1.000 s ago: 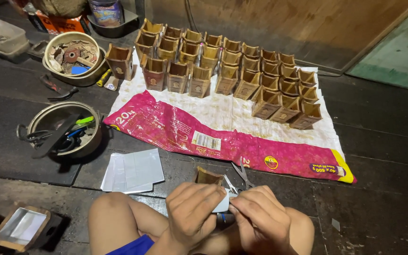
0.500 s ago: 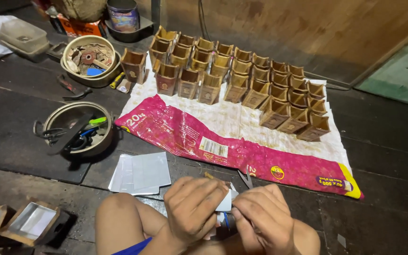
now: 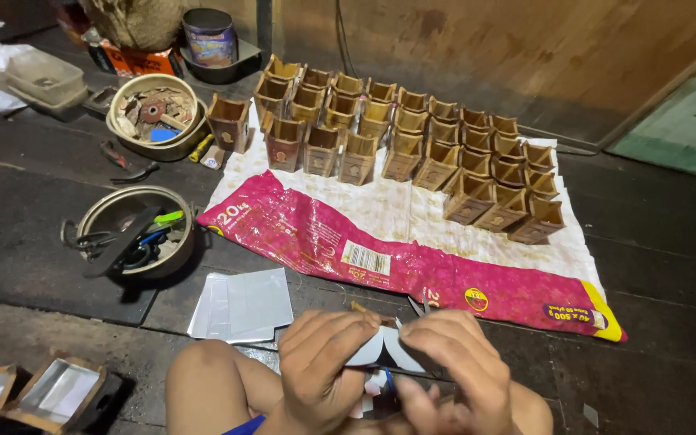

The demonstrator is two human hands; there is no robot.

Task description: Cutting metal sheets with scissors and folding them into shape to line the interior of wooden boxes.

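A: Silver-grey sheet piece [image 3: 384, 350], bottom centre of the frame: held between left hand [image 3: 324, 362] and right hand [image 3: 453, 366], fingers of both curled tight round its edges, bending it.

B: Stock not yet worked?

A: Stack of flat silver sheets [image 3: 243, 304], just left of the hands. Two lined open boxes [image 3: 38, 395], lower left corner.

B: And finished items?

A: By my reckoning most of the work is done. Rows of small brown cartons [image 3: 412, 149] stand upright on the pink-and-white sack [image 3: 380, 242], upper centre. Metal bowl of tools [image 3: 134, 234], middle left; a second bowl of scraps [image 3: 155, 117] beyond.
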